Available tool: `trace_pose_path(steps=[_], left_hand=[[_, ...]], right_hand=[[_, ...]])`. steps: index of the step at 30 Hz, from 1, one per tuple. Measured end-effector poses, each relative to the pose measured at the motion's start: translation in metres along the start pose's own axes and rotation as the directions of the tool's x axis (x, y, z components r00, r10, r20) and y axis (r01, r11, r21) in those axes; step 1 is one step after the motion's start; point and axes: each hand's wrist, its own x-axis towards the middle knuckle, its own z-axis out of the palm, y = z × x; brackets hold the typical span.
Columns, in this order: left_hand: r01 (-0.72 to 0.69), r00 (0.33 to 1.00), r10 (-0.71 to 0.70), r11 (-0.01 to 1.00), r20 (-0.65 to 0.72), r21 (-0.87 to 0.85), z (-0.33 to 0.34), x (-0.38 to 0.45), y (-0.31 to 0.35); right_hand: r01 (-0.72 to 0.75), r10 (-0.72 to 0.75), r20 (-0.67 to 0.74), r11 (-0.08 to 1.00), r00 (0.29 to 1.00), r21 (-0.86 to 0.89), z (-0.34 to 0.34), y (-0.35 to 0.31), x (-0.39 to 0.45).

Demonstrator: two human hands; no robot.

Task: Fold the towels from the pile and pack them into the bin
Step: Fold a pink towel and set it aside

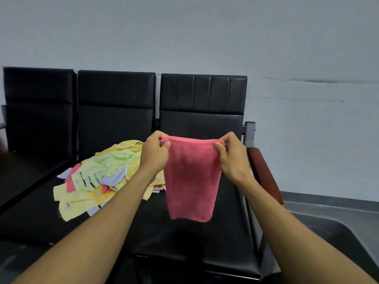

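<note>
The left hand (154, 153) and right hand (232, 154) each pinch a top corner of a pink towel (191, 181), which hangs in the air above the black bench seat (205, 242). The pile of towels (98, 177) lies on the seat to the left; a dark bin (352, 238) shows at the near right.

A single head-worn wide-angle camera looks forward and slightly down from the person's own standpoint, so both bare forearms run up from the lower corners to the left hand (155, 152) and right hand (233, 155) near the frame's middle. It faces a row of black padded bench seats (114, 111) set against a pale grey wall (184, 31), which fills the upper part of the view. The hands are close to the lens, the seats just beyond them; with only one view, there is no overlap with another.
</note>
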Motion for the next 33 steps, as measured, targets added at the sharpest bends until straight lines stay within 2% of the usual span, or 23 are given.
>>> trace_pose_path(steps=[3,6,14,19,22,25,28,30,33], left_hand=[[-0.026,0.999,0.026,1.000,-0.029,0.011,0.006,-0.004,-0.002],[0.016,1.000,-0.016,0.999,-0.015,0.034,0.016,-0.005,-0.015],[0.156,0.979,-0.174,0.975,0.110,0.161,0.070,-0.009,-0.116],[0.229,0.952,-0.264,0.950,0.156,0.211,0.106,-0.011,-0.179],[0.189,0.959,-0.240,0.937,0.151,0.294,0.119,-0.008,-0.204],[0.228,0.932,-0.306,0.911,0.193,0.343,0.129,-0.006,-0.223],[0.323,0.865,-0.407,0.900,0.294,0.294,0.139,-0.009,-0.230],[0.414,0.811,-0.460,0.888,0.362,0.200,0.141,-0.009,-0.230],[0.480,0.785,-0.457,0.875,0.418,0.055,0.141,-0.005,-0.236]], right_hand=[[-0.001,0.003,-0.052,0.999,0.999,0.037,0.001,0.002,-0.007],[-0.043,0.047,-0.068,0.997,0.997,0.069,0.011,0.017,-0.008],[-0.260,0.260,0.028,0.965,0.965,0.034,0.070,0.119,-0.025],[-0.339,0.340,0.069,0.941,0.938,-0.018,0.109,0.182,-0.035],[-0.366,0.371,0.093,0.928,0.924,-0.066,0.122,0.206,-0.032],[-0.355,0.396,0.180,0.908,0.900,-0.221,0.130,0.219,-0.030],[-0.360,0.472,0.320,0.864,0.821,-0.351,0.134,0.226,-0.031],[-0.390,0.489,0.365,0.866,0.792,-0.313,0.135,0.231,-0.033],[-0.448,0.495,0.374,0.869,0.784,-0.210,0.138,0.239,-0.033]])
